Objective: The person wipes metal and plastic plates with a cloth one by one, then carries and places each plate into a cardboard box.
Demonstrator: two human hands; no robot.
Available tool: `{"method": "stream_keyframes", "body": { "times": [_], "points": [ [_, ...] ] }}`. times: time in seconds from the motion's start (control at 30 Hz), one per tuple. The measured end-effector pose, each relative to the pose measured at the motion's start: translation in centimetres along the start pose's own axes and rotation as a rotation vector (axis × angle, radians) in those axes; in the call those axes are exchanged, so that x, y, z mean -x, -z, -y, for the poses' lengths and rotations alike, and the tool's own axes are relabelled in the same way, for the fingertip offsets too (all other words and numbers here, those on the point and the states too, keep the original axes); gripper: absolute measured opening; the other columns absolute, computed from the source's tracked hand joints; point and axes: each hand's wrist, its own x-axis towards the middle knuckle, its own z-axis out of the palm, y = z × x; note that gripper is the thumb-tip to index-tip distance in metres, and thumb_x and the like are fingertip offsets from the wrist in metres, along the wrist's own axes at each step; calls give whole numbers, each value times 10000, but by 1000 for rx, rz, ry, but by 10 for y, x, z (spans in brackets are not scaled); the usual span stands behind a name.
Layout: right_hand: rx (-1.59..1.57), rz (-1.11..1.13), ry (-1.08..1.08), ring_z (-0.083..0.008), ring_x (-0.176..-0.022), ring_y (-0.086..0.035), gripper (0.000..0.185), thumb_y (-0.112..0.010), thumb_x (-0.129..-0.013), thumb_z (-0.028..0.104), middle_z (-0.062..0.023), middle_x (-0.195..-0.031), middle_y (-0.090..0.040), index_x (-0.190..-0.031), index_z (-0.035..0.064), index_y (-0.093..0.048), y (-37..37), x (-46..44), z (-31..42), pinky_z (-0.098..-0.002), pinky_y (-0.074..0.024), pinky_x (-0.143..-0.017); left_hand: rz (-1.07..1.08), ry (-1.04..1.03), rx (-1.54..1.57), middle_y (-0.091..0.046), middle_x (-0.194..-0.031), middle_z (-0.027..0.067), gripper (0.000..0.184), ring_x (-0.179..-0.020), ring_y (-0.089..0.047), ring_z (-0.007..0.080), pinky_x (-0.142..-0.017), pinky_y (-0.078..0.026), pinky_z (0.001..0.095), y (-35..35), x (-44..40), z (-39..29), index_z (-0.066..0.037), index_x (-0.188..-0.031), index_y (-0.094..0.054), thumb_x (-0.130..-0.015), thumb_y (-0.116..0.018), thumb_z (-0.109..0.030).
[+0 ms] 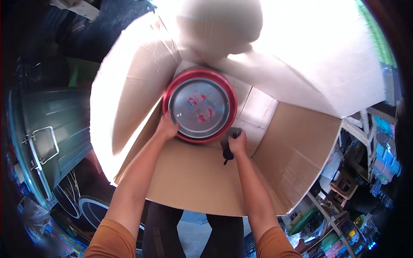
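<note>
Inside a big open cardboard box [198, 176] sits a round red basin [233, 101], with a round grey metal tray [200, 124] printed with red figures nested in it. My left hand [167, 126] grips the near-left rim, its thumb over the edge of the tray; the other fingers are partly hidden. Just right of the basin, my right hand [238, 143] is closed around a dark tool [228, 152] with a black handle and a flat grey part. Its exact kind is hard to make out.
Tall box flaps [142, 86] rise on the left and far side, strongly sunlit. A dark green cabinet [69, 120] with a metal handle stands at left. To the right, a white metal frame [363, 133] and assorted clutter surround the box.
</note>
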Motion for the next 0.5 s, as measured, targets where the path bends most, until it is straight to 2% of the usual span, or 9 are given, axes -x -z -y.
{"method": "stream_keyframes", "body": {
  "times": [0.1,0.13,0.2,0.23,0.27,0.33,0.37,0.43,0.5],
  "points": [
    [-240,100,-90,-264,-943,-585,393,-657,-724,61,-141,-992,-619,-1087,-31,-538,33,29,-4,-347,-441,-858,34,-55,171,-460,-1253,256,578,-1168,-456,362,-993,-369,387,16,49,-26,42,-1262,-403,-807,-615,-244],
    [-442,165,-71,-232,-962,-566,403,-632,-752,56,-124,-1033,-601,-1132,-17,-522,56,51,14,-343,-437,-859,44,-52,253,-489,-1226,251,550,-1145,-483,353,-976,-384,390,21,72,-39,37,-1239,-437,-806,-624,-247],
    [-528,150,-202,-242,-1022,-531,515,-621,-775,97,-138,-1150,-538,-1246,-1,-438,104,106,56,-348,-427,-879,-2,-174,458,-509,-1229,199,531,-1127,-509,294,-947,-406,378,9,110,-39,13,-1259,-421,-832,-614,-238],
    [-549,128,-177,-241,-1015,-532,547,-626,-772,129,-138,-1145,-533,-1261,0,-417,119,126,60,-349,-429,-877,92,-154,448,-520,-1216,175,519,-1126,-511,269,-945,-408,369,40,153,-71,2,-1261,-416,-841,-608,-234],
    [-532,76,-271,-200,-986,-550,480,-571,-771,64,-119,-1083,-562,-1230,-13,-454,155,161,102,-326,-446,-858,82,-207,551,-539,-1185,157,513,-1112,-521,254,-930,-418,369,35,173,-67,-13,-1257,-419,-846,-603,-258],
    [-792,154,-148,-207,-1002,-545,506,-592,-777,84,-119,-1098,-553,-1246,-8,-428,172,192,89,-333,-450,-865,58,-285,451,-570,-1129,161,514,-1048,-559,268,-891,-446,363,65,243,-94,-19,-1254,-428,-849,-599,-286],
    [-796,184,-52,-205,-991,-550,489,-594,-780,98,-117,-1082,-561,-1232,-7,-442,190,213,99,-335,-451,-864,3,-377,457,-577,-1115,156,518,-1030,-568,251,-888,-450,351,74,271,-103,-14,-1261,-422,-850,-600,-274],
    [-806,206,85,-203,-981,-555,472,-596,-783,113,-115,-1065,-569,-1218,-6,-456,220,241,109,-337,-453,-863,104,-338,613,-584,-1102,144,506,-1029,-566,223,-869,-462,340,88,317,-116,-18,-1267,-423,-856,-596,-256],
    [-641,343,305,-195,-949,-564,433,-593,-792,147,-97,-1027,-586,-1187,4,-488,245,266,115,-342,-458,-852,76,-375,624,-584,-1107,144,491,-1027,-565,214,-864,-466,337,101,359,-129,-16,-1264,-426,-859,-589,-242]
  ]
}}
